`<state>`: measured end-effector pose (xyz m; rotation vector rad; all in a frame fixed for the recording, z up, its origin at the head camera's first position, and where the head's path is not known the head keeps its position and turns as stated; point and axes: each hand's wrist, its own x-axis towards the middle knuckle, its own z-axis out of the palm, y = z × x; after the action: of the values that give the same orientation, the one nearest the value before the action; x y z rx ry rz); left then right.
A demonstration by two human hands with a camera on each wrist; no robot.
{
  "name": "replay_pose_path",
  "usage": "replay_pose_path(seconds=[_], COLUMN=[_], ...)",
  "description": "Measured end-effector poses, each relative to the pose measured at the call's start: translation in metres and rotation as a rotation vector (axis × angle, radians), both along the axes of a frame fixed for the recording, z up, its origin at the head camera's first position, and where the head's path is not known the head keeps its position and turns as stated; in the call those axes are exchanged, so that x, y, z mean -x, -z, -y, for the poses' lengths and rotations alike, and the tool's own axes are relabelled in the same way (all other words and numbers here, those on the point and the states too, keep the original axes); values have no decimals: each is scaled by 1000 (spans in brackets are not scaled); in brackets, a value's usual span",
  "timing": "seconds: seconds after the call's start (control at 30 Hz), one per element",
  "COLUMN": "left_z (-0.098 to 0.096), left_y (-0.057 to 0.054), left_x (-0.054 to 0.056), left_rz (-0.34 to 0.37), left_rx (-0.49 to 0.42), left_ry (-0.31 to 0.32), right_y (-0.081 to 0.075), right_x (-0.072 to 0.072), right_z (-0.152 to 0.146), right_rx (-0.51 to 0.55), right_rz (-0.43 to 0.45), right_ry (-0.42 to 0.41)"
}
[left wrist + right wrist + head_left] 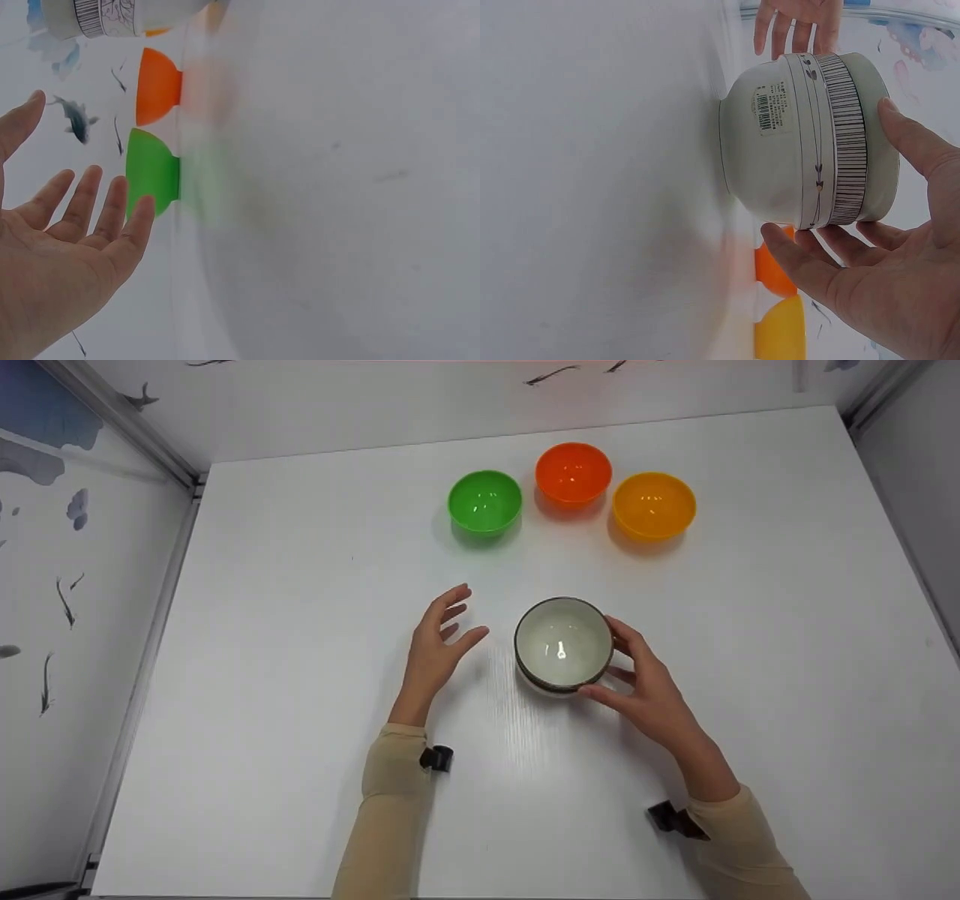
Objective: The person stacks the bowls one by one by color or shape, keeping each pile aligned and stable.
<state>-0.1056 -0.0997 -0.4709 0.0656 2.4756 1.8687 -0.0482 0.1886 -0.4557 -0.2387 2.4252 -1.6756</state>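
Observation:
Near the middle of the table, in the head view, stands an upright pale ceramic bowl (564,643) with a dark rim. A second dark edge and white wall show just below that rim, like a stack. My right hand (649,690) holds it from the right, thumb at the near rim and fingers round the far side. The right wrist view shows the bowl's outside (780,150) with a striped band, a floral line and a barcode sticker. To its left my left hand (435,649) hovers apart from it, fingers spread and holding nothing.
Behind the pale bowl, a green bowl (485,504), an orange-red bowl (574,475) and a yellow-orange bowl (654,507) stand upright in a loose row. White panels (375,405) with painted fish and plants border the white table (262,675).

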Motion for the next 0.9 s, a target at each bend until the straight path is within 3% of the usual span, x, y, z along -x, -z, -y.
replay_pose_path(seconds=[0.9], left_z=[0], left_y=[6], left_x=[31], left_rz=[53], left_rx=[14], left_ry=[-57], right_y=[0], right_x=[-1], right_z=[-1], right_rx=[-25], right_rz=[-2], right_ry=[1])
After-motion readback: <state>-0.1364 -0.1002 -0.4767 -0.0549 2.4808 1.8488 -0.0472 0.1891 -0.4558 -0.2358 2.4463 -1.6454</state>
